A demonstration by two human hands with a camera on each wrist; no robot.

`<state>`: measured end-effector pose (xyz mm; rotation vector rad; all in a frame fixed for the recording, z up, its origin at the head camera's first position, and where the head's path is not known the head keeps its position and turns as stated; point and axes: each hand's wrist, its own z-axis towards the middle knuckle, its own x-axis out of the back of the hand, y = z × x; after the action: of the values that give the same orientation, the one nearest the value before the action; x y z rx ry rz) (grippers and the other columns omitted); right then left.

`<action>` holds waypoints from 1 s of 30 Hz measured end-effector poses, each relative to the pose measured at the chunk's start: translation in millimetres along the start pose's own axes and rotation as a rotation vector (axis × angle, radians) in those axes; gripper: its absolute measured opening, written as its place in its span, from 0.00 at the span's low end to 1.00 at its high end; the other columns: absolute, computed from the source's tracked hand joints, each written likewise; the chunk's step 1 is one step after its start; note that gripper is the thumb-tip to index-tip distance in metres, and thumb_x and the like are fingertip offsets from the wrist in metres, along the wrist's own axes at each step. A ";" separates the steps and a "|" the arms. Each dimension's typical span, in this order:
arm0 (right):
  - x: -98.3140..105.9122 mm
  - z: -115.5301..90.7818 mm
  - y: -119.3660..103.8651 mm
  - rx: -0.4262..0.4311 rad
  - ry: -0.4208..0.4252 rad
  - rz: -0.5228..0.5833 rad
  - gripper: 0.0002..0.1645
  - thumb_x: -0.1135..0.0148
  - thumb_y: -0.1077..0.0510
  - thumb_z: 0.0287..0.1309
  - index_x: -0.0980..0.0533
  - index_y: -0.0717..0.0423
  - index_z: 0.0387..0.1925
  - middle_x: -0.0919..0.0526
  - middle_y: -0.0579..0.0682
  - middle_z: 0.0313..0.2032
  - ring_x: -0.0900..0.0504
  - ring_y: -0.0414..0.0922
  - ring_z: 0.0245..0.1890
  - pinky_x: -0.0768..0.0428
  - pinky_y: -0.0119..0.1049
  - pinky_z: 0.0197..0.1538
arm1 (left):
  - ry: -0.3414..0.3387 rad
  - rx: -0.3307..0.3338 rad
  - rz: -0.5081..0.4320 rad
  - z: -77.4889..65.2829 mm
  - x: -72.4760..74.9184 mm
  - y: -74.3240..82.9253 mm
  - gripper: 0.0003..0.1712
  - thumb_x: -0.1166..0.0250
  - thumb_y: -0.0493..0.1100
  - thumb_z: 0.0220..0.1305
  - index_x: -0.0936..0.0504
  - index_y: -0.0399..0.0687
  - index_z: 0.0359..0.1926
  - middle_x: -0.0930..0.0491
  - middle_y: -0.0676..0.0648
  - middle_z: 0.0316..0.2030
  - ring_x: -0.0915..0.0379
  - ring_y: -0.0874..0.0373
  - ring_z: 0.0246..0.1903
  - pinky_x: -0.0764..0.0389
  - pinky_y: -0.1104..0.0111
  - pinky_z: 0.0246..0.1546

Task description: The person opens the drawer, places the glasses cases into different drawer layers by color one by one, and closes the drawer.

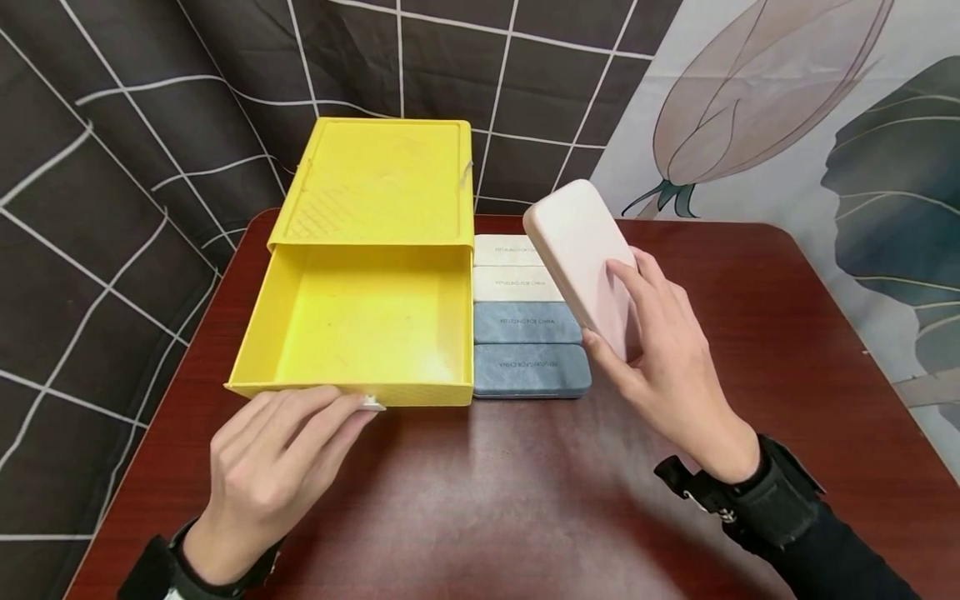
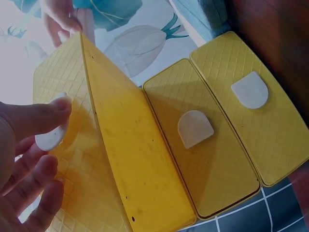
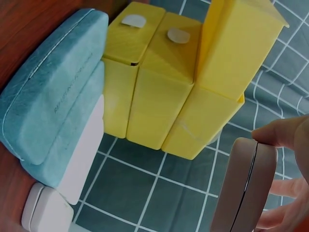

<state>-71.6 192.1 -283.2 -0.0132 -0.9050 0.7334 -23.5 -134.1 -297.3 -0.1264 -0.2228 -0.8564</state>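
Note:
A yellow drawer unit (image 1: pixel 378 179) stands on the table at the back left, its top drawer (image 1: pixel 375 321) pulled out, with nothing inside. At the drawer's front, my left hand (image 1: pixel 277 467) pinches the white handle (image 2: pixel 50 137) between thumb and fingers. My right hand (image 1: pixel 671 367) grips a pale pink glasses case (image 1: pixel 577 258), tilted and raised above the table, right of the unit. The case is closed, with its seam (image 3: pixel 250 169) showing in the right wrist view. Below and left of it lie blue glasses cases (image 1: pixel 528 368) and cream ones (image 1: pixel 513 283).
Two more yellow drawers (image 2: pixel 193 169) with white handles sit closed under the pulled-out one. The cases line the unit's right side on the dark red table (image 1: pixel 525 492). Black grid-patterned cloth (image 1: pixel 450 67) hangs behind, and a floral cloth (image 1: pixel 765 100) at the right.

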 end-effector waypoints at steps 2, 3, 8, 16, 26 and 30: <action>0.0 0.7 -0.4 0.010 0.006 -0.003 0.38 0.37 0.53 0.49 0.36 0.58 0.63 0.36 0.55 0.65 0.32 0.56 0.53 0.33 0.50 0.46 | -0.002 0.001 0.000 0.4 0.1 0.1 0.08 0.33 0.41 0.54 0.15 0.39 0.27 0.21 0.47 0.23 0.30 0.55 0.17 0.32 0.64 0.16; -0.2 1.2 -0.6 0.017 0.012 -0.003 0.38 0.38 0.53 0.49 0.36 0.58 0.63 0.36 0.55 0.65 0.32 0.56 0.52 0.33 0.50 0.46 | 0.000 0.000 0.000 0.5 0.1 0.1 0.08 0.33 0.41 0.54 0.15 0.39 0.27 0.21 0.47 0.23 0.30 0.55 0.17 0.32 0.64 0.16; -0.8 3.8 -1.7 0.051 0.038 -0.009 0.37 0.38 0.53 0.50 0.35 0.59 0.62 0.35 0.56 0.64 0.32 0.57 0.52 0.34 0.51 0.48 | -0.012 0.010 -0.006 1.2 0.7 0.5 0.08 0.33 0.41 0.54 0.15 0.39 0.27 0.21 0.48 0.23 0.30 0.55 0.17 0.32 0.65 0.16; -0.8 10.3 -7.4 0.080 0.050 0.001 0.36 0.38 0.54 0.50 0.35 0.60 0.62 0.35 0.57 0.64 0.32 0.57 0.53 0.35 0.52 0.49 | -0.022 0.017 -0.006 1.5 1.1 0.7 0.08 0.33 0.42 0.54 0.15 0.40 0.27 0.21 0.48 0.23 0.30 0.55 0.17 0.32 0.65 0.17; -5.6 23.4 -22.5 0.110 0.056 0.043 0.36 0.37 0.55 0.50 0.34 0.60 0.61 0.36 0.56 0.65 0.33 0.56 0.56 0.35 0.51 0.48 | -0.019 0.017 -0.005 1.0 1.1 0.5 0.08 0.33 0.42 0.54 0.15 0.40 0.27 0.21 0.48 0.23 0.30 0.55 0.17 0.32 0.65 0.16; -7.8 28.4 -28.4 0.134 0.053 0.051 0.36 0.37 0.56 0.50 0.35 0.60 0.61 0.37 0.57 0.65 0.33 0.55 0.56 0.35 0.51 0.48 | -0.038 0.029 -0.004 -0.2 1.7 0.6 0.09 0.33 0.42 0.54 0.15 0.40 0.27 0.20 0.48 0.24 0.29 0.55 0.18 0.31 0.64 0.17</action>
<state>-78.7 157.8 -262.1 0.0631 -0.8059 0.8364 -21.9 -135.0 -297.1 -0.1156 -0.2710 -0.8548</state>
